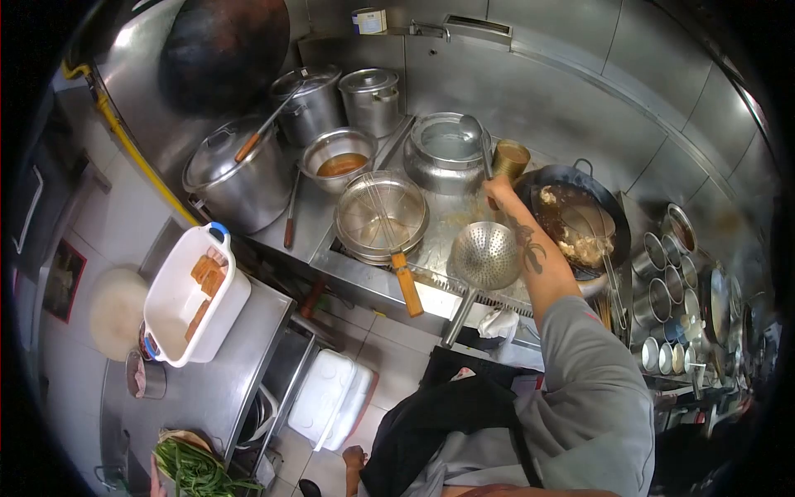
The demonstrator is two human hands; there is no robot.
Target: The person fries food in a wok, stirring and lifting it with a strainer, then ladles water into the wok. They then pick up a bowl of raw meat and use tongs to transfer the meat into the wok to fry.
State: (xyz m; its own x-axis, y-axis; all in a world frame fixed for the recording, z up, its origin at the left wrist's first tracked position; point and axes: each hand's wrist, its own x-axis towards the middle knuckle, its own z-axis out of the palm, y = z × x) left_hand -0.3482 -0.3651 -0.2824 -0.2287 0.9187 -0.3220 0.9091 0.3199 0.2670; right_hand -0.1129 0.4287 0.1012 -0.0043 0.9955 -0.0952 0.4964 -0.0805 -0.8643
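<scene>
Wok (553,178) at right, skimmer (486,255) just left of it, ladle (474,126) in the basin (426,172) behind. Strainer bowl (352,217) left of skimmer; tub (178,302) far left.

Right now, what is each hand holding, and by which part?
The right hand has its grip on the ladle, at the lower end of its handle. The left hand hangs low; whether it holds anything cannot be told.

The kitchen is lit brightly and evenly from overhead. Glare is thrown off the steel wall (530,91) and a pot lid (368,80). Strong fisheye bending and a black vignette are seen at the edges. The right hand (498,190) on the ladle (474,126) is rendered slightly soft.
</scene>
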